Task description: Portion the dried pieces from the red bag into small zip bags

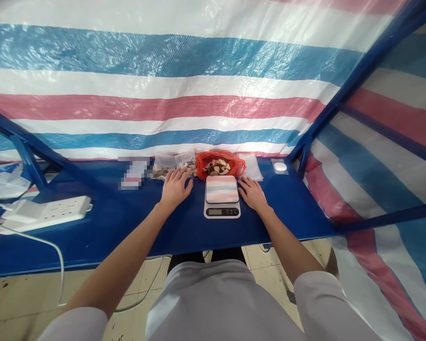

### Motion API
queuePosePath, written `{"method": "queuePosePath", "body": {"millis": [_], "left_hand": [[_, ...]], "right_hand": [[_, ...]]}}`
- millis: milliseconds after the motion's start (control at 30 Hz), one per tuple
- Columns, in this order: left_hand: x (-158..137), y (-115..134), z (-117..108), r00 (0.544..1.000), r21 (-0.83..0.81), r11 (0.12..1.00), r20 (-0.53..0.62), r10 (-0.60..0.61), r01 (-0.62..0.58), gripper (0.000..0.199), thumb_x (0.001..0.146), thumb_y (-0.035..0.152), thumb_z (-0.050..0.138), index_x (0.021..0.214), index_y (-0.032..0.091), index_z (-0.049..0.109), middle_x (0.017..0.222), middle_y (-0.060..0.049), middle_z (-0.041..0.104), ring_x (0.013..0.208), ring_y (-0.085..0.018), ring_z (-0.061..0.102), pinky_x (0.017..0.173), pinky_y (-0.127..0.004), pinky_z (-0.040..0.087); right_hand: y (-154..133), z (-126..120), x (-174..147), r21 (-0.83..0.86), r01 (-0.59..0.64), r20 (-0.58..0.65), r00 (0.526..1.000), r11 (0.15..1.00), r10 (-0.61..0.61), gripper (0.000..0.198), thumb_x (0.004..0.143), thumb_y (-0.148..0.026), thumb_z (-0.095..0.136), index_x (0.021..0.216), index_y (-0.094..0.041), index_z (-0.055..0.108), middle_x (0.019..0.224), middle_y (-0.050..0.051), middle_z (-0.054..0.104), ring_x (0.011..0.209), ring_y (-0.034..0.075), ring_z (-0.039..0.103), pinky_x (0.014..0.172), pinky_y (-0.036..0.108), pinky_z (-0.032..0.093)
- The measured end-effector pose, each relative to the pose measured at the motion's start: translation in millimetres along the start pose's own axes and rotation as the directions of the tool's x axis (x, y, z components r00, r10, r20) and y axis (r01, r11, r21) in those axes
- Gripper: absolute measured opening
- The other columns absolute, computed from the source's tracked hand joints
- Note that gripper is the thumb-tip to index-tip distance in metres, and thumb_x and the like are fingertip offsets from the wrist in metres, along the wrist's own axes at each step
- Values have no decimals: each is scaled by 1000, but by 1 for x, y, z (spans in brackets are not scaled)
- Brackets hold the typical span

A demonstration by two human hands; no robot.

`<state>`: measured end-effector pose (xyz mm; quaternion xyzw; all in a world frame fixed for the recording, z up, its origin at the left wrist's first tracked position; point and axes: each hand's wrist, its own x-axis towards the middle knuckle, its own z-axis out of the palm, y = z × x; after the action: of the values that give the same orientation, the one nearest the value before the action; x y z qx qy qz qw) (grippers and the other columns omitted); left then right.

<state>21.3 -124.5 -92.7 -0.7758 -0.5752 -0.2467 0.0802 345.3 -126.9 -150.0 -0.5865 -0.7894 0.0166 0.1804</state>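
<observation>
My left hand [175, 188] lies on the blue table with its fingers spread, close to two clear bags of dried pieces [163, 166]. On the other side of a digital kitchen scale [222, 195], my right hand [252, 193] rests open, its fingertips by the scale's edge. The scale has a shiny plate reflecting stripes, and its display shows no readable digits. Just behind it sits an open red plastic bag [203, 163] with pale and dark dried slices [218, 166] inside. Some clear empty-looking bags [252, 166] lie right of the red bag.
A white power strip [64, 209] with a cable lies at the left of the blue table [128, 232]. At the far right is a white round object [280, 166] on a small packet. Striped tarpaulin [184, 85] and blue frame bars [341, 99] enclose the table.
</observation>
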Motion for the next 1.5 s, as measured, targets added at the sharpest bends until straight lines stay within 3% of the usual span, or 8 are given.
{"method": "queuePosePath", "body": {"millis": [267, 567, 900, 1133, 1300, 1500], "left_hand": [[43, -14, 8, 965, 93, 993, 256, 53, -79, 57, 86, 22, 51, 143, 14, 51, 151, -19, 48, 143, -37, 40, 116, -54, 33], [52, -24, 15, 957, 85, 994, 289, 35, -62, 51, 87, 15, 46, 137, 19, 56, 146, -15, 54, 127, -35, 56, 102, -49, 49], [55, -30, 22, 982, -35, 999, 188, -11, 17, 36, 90, 19, 44, 117, 18, 69, 133, -12, 65, 115, -28, 65, 97, -39, 53], [55, -41, 22, 996, -243, 967, 54, -67, 78, 27, 91, 37, 52, 94, 22, 74, 116, -10, 73, 100, -24, 70, 92, -35, 56], [55, -42, 16, 976, -394, 897, -4, -218, 199, 25, 85, 38, 58, 90, 19, 74, 111, -11, 75, 86, -22, 71, 85, -34, 58], [52, -42, 4, 917, -515, 805, -84, -390, 295, 24, 78, 37, 66, 89, 17, 74, 102, -10, 77, 85, -22, 71, 83, -32, 58]], "right_hand": [[2, 2, 0, 2, 17, -33, 999, 1000, -17, 41, 101, -37, 41, 134, -23, 62, 150, 9, 53, 142, 30, 46, 118, 52, 34], [1, 1, 1, 20, 10, -30, 1000, 1000, -10, 41, 101, -35, 40, 133, -23, 63, 150, 9, 53, 142, 29, 46, 119, 52, 32], [0, 0, 1, 13, 9, -19, 1000, 1000, -8, 41, 101, -34, 41, 133, -21, 62, 150, 10, 53, 142, 30, 45, 119, 52, 32], [2, -2, 2, 49, 24, -78, 997, 999, -20, 38, 99, -31, 44, 129, -24, 66, 145, 7, 58, 140, 28, 49, 117, 51, 38], [-1, -7, 1, 69, 37, -129, 991, 997, -28, 37, 97, -27, 44, 126, -23, 67, 142, 6, 61, 139, 29, 50, 116, 51, 40], [-2, -19, 0, 105, 19, -198, 980, 994, 3, 35, 97, -24, 45, 122, -24, 69, 139, 7, 63, 138, 29, 51, 115, 50, 43]]}}
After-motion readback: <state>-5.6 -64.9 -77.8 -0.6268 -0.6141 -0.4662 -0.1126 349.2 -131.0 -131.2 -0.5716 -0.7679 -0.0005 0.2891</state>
